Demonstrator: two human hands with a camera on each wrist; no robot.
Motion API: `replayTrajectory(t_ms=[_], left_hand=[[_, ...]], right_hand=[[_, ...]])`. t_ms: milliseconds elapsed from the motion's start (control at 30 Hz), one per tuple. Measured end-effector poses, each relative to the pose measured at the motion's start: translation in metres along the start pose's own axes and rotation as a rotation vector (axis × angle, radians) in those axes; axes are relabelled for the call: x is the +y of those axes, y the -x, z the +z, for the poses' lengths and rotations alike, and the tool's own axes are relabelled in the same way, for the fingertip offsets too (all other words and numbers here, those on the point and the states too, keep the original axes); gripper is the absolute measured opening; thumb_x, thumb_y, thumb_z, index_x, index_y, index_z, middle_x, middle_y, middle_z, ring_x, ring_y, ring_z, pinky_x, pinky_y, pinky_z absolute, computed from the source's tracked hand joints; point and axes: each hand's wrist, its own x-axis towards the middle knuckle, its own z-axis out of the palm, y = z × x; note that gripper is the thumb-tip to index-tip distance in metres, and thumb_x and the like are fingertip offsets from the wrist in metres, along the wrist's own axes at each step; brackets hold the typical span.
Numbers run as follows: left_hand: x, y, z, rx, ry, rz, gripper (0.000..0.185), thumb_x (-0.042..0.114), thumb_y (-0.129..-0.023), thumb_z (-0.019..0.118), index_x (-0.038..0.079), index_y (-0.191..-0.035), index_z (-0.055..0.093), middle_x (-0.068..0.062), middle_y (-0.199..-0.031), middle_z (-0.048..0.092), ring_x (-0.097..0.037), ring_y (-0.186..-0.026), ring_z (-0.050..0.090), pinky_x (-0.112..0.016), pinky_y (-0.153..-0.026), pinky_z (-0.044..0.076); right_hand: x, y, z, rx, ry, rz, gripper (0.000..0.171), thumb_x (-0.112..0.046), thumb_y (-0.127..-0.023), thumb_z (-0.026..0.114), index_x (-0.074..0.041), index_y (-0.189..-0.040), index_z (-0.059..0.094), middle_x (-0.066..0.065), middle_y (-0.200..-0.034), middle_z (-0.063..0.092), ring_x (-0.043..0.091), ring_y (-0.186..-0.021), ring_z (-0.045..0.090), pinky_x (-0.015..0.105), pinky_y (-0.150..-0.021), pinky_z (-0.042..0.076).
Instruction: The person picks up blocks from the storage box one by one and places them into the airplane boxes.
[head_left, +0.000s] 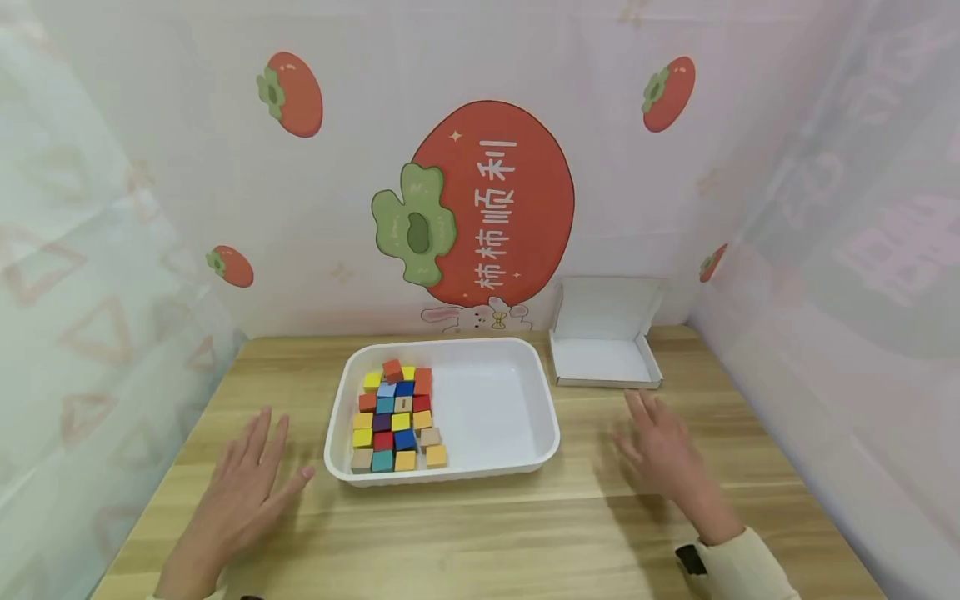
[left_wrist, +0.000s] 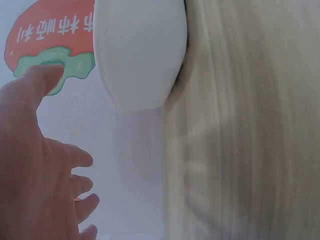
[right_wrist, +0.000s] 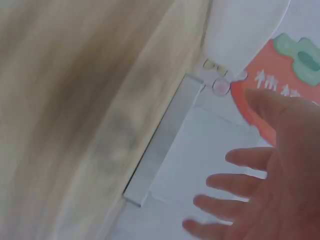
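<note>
A white plastic tray [head_left: 495,400] stands in the middle of the wooden table [head_left: 480,525]. Several small coloured cubes [head_left: 397,417] lie packed in rows in its left half; its right half is bare. My left hand [head_left: 247,483] hovers flat over the table left of the tray, fingers spread, holding nothing. My right hand [head_left: 660,446] is spread the same way right of the tray, just in front of the cardboard box [head_left: 606,358]. The left wrist view shows the left hand [left_wrist: 40,170] beside the tray's outer wall [left_wrist: 137,55]. The right wrist view shows the right hand [right_wrist: 260,185] near the box [right_wrist: 165,145].
The small white cardboard box has its lid standing open at the back right of the table. A curtain with persimmon prints [head_left: 491,204] closes off the back and both sides. Bare tabletop lies in front of the tray.
</note>
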Motion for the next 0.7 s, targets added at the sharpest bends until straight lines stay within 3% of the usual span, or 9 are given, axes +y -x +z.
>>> replayTrajectory(t_ms=[133, 267, 367, 467, 533, 700], left_hand=[[0.006, -0.006, -0.007, -0.04, 0.055, -0.015, 0.096, 0.058, -0.106, 0.052, -0.001, -0.168, 0.008, -0.025, -0.177, 0.008, -0.05, -0.16, 0.018, -0.061, -0.134, 0.005], [0.021, -0.023, -0.013, -0.087, 0.085, -0.024, 0.106, 0.064, -0.101, 0.057, -0.003, -0.167, 0.008, -0.028, -0.175, 0.012, -0.052, -0.158, 0.022, -0.072, -0.124, 0.027], [0.035, -0.036, -0.012, -0.109, 0.066, -0.016, 0.116, 0.07, -0.096, 0.061, -0.004, -0.167, 0.009, -0.029, -0.175, 0.012, -0.052, -0.158, 0.021, -0.073, -0.122, 0.03], [0.047, -0.045, -0.004, -0.123, 0.064, -0.01, 0.125, 0.076, -0.089, 0.064, -0.004, -0.167, 0.008, -0.028, -0.175, 0.009, -0.05, -0.159, 0.018, -0.072, -0.123, 0.029], [0.055, -0.048, 0.003, -0.128, 0.063, -0.003, 0.13, 0.079, -0.085, 0.066, -0.004, -0.167, 0.009, -0.028, -0.175, 0.008, -0.05, -0.159, 0.017, -0.073, -0.123, 0.029], [0.066, -0.051, 0.019, -0.133, 0.051, 0.017, 0.135, 0.083, -0.079, 0.067, -0.005, -0.167, 0.013, -0.026, -0.177, 0.005, -0.047, -0.162, 0.014, -0.071, -0.126, 0.026]], right_hand=[[0.024, -0.025, -0.01, 0.04, -0.104, 0.042, 0.049, -0.011, -0.099, 0.071, 0.017, -0.135, 0.054, 0.043, -0.121, 0.063, 0.054, -0.1, 0.069, 0.064, -0.084, 0.061], [0.056, -0.057, -0.018, 0.039, -0.153, 0.134, 0.031, -0.013, -0.1, 0.064, 0.014, -0.114, 0.068, 0.026, -0.091, 0.07, 0.032, -0.075, 0.067, 0.045, -0.065, 0.059], [0.077, -0.076, -0.022, 0.018, -0.171, 0.185, 0.027, -0.015, -0.102, 0.061, 0.01, -0.094, 0.068, 0.011, -0.072, 0.06, 0.02, -0.065, 0.051, 0.034, -0.058, 0.044], [0.095, -0.089, -0.022, -0.04, -0.2, 0.227, 0.033, -0.015, -0.103, 0.058, 0.001, -0.075, 0.053, 0.002, -0.063, 0.042, 0.016, -0.061, 0.036, 0.031, -0.056, 0.032], [0.104, -0.094, -0.02, -0.069, -0.201, 0.245, 0.036, -0.016, -0.103, 0.057, -0.003, -0.072, 0.046, 0.001, -0.062, 0.037, 0.017, -0.06, 0.035, 0.032, -0.056, 0.031], [0.121, -0.097, -0.005, -0.088, -0.237, 0.29, 0.032, -0.016, -0.105, 0.055, 0.004, -0.079, 0.053, 0.009, -0.069, 0.047, 0.024, -0.066, 0.046, 0.036, -0.061, 0.04]])
